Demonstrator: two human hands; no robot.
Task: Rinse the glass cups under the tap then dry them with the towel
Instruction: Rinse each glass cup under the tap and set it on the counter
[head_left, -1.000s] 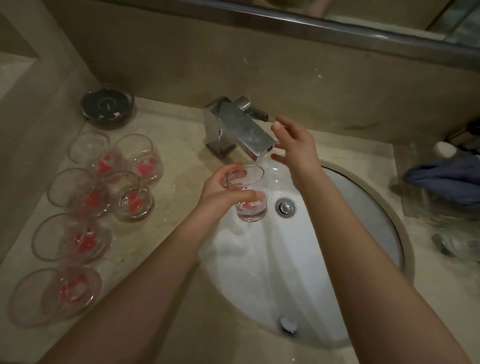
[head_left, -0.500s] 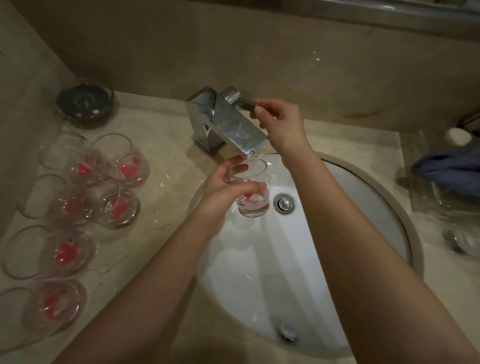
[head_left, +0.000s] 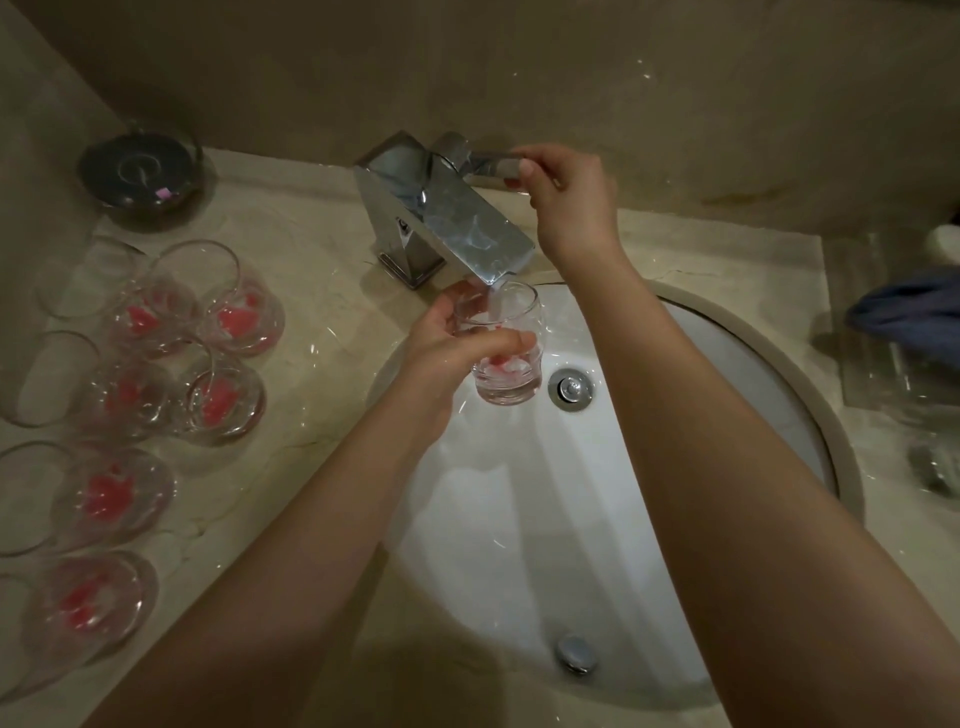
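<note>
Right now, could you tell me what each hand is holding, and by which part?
The left hand grips a glass cup around its side wall, under the spout. The right hand pinches the tap's lever handle at its end.

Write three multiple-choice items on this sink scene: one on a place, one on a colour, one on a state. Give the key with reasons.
1. Where do the waiting glass cups stand?
A. on the counter left of the sink
B. inside the basin
C. on the cloth at right

2. What colour is the mark at the bottom of the held cup?
A. green
B. red-pink
C. yellow

3. What is the tap doing?
A. it is off
B. water runs into the held cup
C. water misses the cup

Key:
1 A, they cluster on the counter left of the sink.
2 B, red-pink shows through the glass.
3 B, a stream falls from the spout into the cup in the left hand while the right hand pinches the lever.
</note>
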